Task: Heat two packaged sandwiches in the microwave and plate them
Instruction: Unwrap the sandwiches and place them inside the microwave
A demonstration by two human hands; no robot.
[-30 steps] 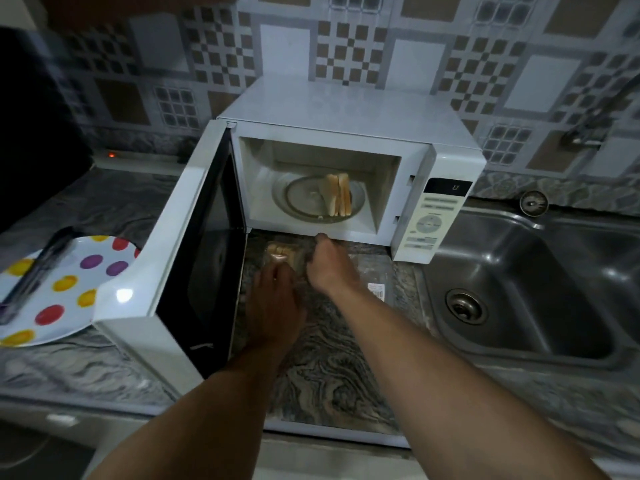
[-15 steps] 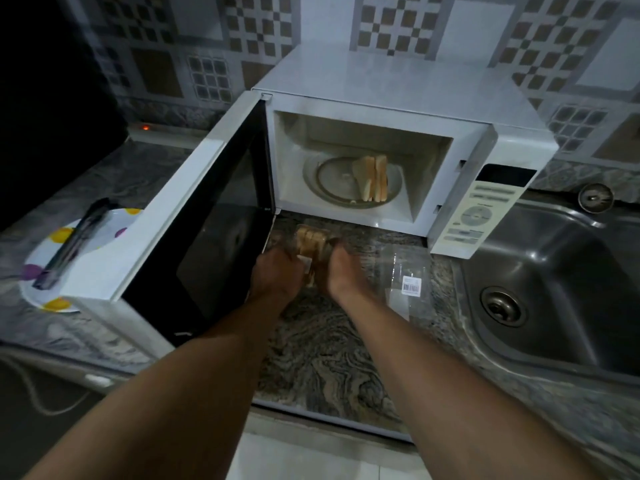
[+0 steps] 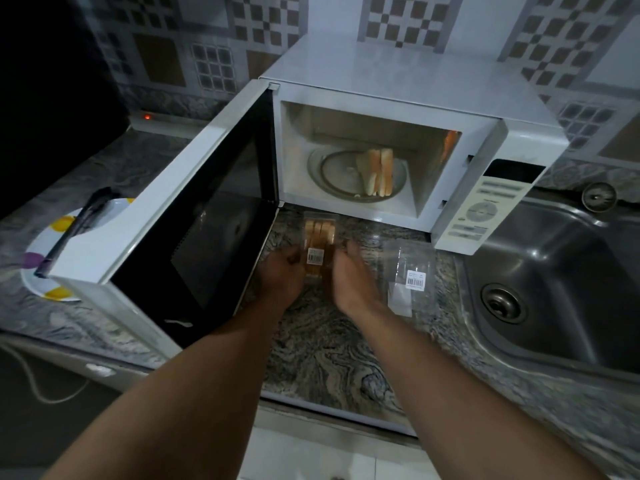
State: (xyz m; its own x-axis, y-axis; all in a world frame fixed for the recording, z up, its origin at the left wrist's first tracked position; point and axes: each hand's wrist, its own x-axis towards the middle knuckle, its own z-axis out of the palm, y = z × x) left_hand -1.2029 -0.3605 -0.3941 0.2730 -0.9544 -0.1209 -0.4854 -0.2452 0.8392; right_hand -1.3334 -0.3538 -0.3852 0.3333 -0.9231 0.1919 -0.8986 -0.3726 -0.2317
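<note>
A white microwave (image 3: pixel 408 84) stands on the counter with its door (image 3: pixel 180 233) swung open to the left. One unwrapped sandwich (image 3: pixel 377 171) stands on the glass turntable (image 3: pixel 332 174) inside. In front of the microwave, a second sandwich in a clear plastic pack (image 3: pixel 318 244) with a barcode label is held between both my hands. My left hand (image 3: pixel 280 275) grips its left side and my right hand (image 3: pixel 353 275) its right side. An empty clear pack (image 3: pixel 410 278) lies on the counter to the right.
A polka-dot plate (image 3: pixel 52 237) with dark tongs (image 3: pixel 79 223) across it sits left, partly behind the open door. A steel sink (image 3: pixel 561 282) with a drain lies to the right. The marbled counter (image 3: pixel 329 351) runs to a front edge near me.
The view has moved closer and to the left. Both hands have closed in on the packaged sandwich and drawn it slightly toward me, its barcode label now showing.
</note>
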